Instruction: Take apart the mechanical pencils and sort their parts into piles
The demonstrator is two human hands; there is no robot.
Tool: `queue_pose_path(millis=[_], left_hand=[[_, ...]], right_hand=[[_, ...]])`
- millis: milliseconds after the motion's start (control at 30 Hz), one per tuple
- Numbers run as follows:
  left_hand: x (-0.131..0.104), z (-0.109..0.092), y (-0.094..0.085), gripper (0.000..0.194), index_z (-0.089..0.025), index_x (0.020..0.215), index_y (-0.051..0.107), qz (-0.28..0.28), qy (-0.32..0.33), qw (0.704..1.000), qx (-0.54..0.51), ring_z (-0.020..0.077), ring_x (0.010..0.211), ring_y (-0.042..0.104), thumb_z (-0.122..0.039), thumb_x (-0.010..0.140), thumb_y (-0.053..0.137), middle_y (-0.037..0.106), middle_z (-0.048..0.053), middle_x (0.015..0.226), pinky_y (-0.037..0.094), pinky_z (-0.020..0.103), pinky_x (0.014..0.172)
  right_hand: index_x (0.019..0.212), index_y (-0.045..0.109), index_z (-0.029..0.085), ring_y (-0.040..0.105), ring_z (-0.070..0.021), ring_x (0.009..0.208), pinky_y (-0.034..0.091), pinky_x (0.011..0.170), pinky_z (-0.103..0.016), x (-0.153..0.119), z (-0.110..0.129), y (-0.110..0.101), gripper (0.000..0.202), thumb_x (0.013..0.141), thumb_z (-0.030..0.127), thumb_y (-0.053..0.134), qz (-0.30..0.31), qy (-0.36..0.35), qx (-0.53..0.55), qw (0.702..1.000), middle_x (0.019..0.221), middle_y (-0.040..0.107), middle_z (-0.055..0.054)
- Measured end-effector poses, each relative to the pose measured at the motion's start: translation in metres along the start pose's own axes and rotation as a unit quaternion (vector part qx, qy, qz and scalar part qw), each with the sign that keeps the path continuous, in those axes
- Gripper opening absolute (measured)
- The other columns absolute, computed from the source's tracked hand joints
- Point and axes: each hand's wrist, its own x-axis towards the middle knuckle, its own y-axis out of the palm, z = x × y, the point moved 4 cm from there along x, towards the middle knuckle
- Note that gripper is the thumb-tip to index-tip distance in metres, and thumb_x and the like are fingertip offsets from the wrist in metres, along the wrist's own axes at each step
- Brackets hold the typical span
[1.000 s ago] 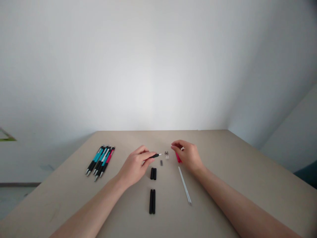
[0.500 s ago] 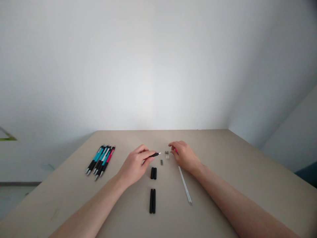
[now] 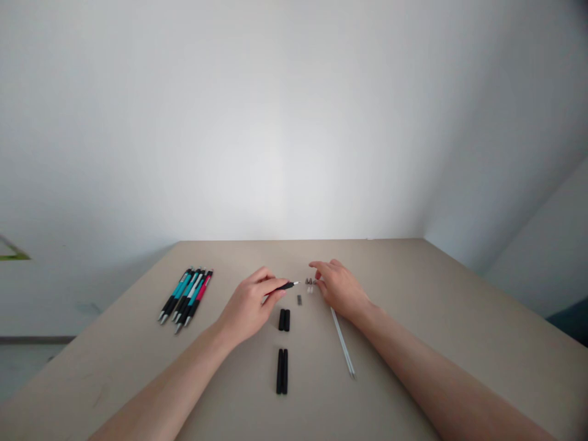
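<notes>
My left hand (image 3: 255, 300) pinches a partly assembled pen (image 3: 288, 286), its black grip section and thin white front end pointing right. Just right of that end, several small grey metal pen tips (image 3: 309, 282) stand in a short row. My right hand (image 3: 339, 288) is at the row's right end, index finger stretched out and thumb apart from it, near the rightmost tip (image 3: 315, 282). Small clear pieces (image 3: 310, 290) lie in front of the tips. Nearer me are small grey springs (image 3: 299, 300). Two white refills (image 3: 343, 346) lie beside my right wrist.
Several pens (image 3: 186, 297) with blue, white and red barrels lie together at the left of the table (image 3: 229, 392). Two short black grips (image 3: 284, 320) and two longer black tubes (image 3: 282, 371) lie in the middle. A white wall (image 3: 294, 122) rises behind.
My right hand has shifted slightly left and opened, and another metal tip now stands at the row's end. A pink patch by that hand is now hidden. My left hand stays nearly still.
</notes>
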Motion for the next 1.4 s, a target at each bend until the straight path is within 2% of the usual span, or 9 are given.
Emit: queue_pose_path(millis=[633, 767, 867, 933, 1033, 1200, 1400], left_hand=[[0.0, 0.0, -0.001, 0.025, -0.021, 0.107, 0.066, -0.002, 0.008, 1.0, 0.0, 0.0103, 0.07, 0.053, -0.021, 0.091, 0.048, 0.057, 0.003, 0.084, 0.045, 0.022, 0.065], [0.0, 0.001, 0.0, 0.025, -0.021, 0.108, 0.066, 0.007, 0.0, 1.0, 0.002, 0.0105, 0.071, 0.053, -0.022, 0.091, 0.047, 0.056, 0.003, 0.085, 0.045, 0.022, 0.066], [0.0, 0.002, 0.001, 0.025, -0.021, 0.108, 0.066, 0.012, 0.005, 1.0, -0.003, 0.0108, 0.072, 0.053, -0.022, 0.091, 0.048, 0.056, 0.004, 0.085, 0.045, 0.022, 0.066], [0.0, 0.001, 0.002, 0.025, -0.021, 0.107, 0.066, 0.012, 0.009, 1.0, -0.008, 0.0104, 0.071, 0.053, -0.022, 0.09, 0.048, 0.056, 0.003, 0.085, 0.045, 0.021, 0.065], [0.001, 0.0, 0.002, 0.024, -0.021, 0.106, 0.067, 0.015, 0.013, 1.0, -0.013, 0.0099, 0.069, 0.053, -0.022, 0.09, 0.049, 0.056, 0.003, 0.083, 0.045, 0.021, 0.064], [0.002, -0.004, 0.002, 0.022, -0.021, 0.104, 0.067, 0.04, 0.015, 0.999, -0.008, 0.0101, 0.071, 0.053, -0.021, 0.088, 0.052, 0.056, 0.002, 0.084, 0.045, 0.02, 0.066], [0.002, -0.001, 0.004, 0.021, -0.021, 0.104, 0.066, 0.035, 0.012, 0.999, -0.02, 0.0107, 0.073, 0.055, -0.021, 0.088, 0.052, 0.059, 0.003, 0.088, 0.046, 0.021, 0.068]], right_hand=[[0.118, 0.056, 0.014, 0.054, -0.0221, 0.095, 0.042, 0.086, -0.033, -0.001, -0.002, 0.004, 0.04, 0.08, 0.006, 0.051, -0.001, 0.011, 0.023, 1.0, 0.095, 0.069, -0.01], [0.111, 0.06, 0.012, 0.054, -0.0228, 0.091, 0.042, 0.084, -0.034, -0.002, 0.0, -0.006, 0.033, 0.08, 0.008, 0.049, -0.059, 0.026, 0.025, 0.998, 0.094, 0.067, -0.011], [0.104, 0.062, 0.014, 0.055, -0.0217, 0.087, 0.043, 0.081, -0.034, -0.007, 0.013, -0.021, 0.029, 0.08, 0.01, 0.047, -0.117, -0.022, 0.069, 0.99, 0.09, 0.066, -0.01], [0.1, 0.063, 0.016, 0.055, -0.0211, 0.084, 0.043, 0.079, -0.034, -0.011, 0.026, -0.027, 0.026, 0.078, 0.012, 0.05, -0.115, -0.08, 0.107, 0.984, 0.087, 0.066, -0.009], [0.092, 0.065, 0.016, 0.055, -0.0197, 0.078, 0.042, 0.074, -0.033, -0.016, 0.042, -0.03, 0.018, 0.079, 0.016, 0.053, -0.087, -0.129, 0.137, 0.978, 0.08, 0.065, -0.007], [0.082, 0.064, 0.016, 0.052, -0.0173, 0.073, 0.039, 0.069, -0.03, -0.016, 0.048, -0.024, 0.019, 0.088, 0.021, 0.047, -0.057, -0.15, 0.152, 0.975, 0.072, 0.063, -0.006], [0.077, 0.062, 0.016, 0.051, -0.0165, 0.07, 0.038, 0.066, -0.028, -0.015, 0.043, -0.02, 0.022, 0.09, 0.025, 0.047, -0.056, -0.14, 0.158, 0.976, 0.07, 0.061, -0.005]])
